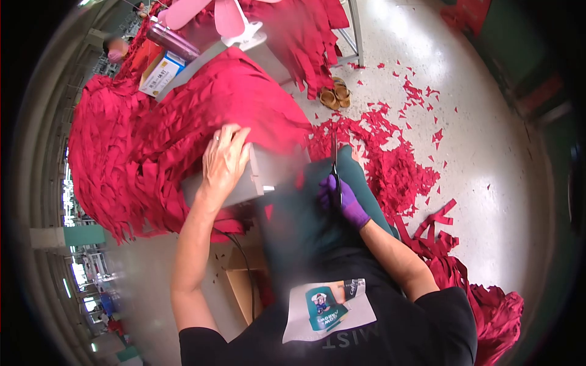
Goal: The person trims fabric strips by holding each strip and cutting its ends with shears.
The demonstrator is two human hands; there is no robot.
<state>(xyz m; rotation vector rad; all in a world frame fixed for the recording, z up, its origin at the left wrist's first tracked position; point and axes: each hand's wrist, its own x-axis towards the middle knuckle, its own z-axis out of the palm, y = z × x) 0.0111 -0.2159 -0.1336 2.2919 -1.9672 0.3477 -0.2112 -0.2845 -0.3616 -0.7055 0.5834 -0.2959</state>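
My bare left hand (223,161) lies on a heap of red fabric strips (152,140) at the corner of a grey table (235,190). Its fingers are slightly bent and apart, pressing on the cloth; the thumb is mostly hidden. In a purple glove, my right hand (347,200) is closed around dark scissors (334,160), held over my lap with the blades pointing away from me. Whether the blades are apart is hard to make out. A small red scrap (268,211) lies on my dark green trousers.
Red scraps (400,165) cover the floor to the right, near brown sandals (335,96). A pink fan (226,21), a small box (162,72) and more red cloth (305,43) are at the back. A cardboard box (239,274) and a cable (244,259) are below the table.
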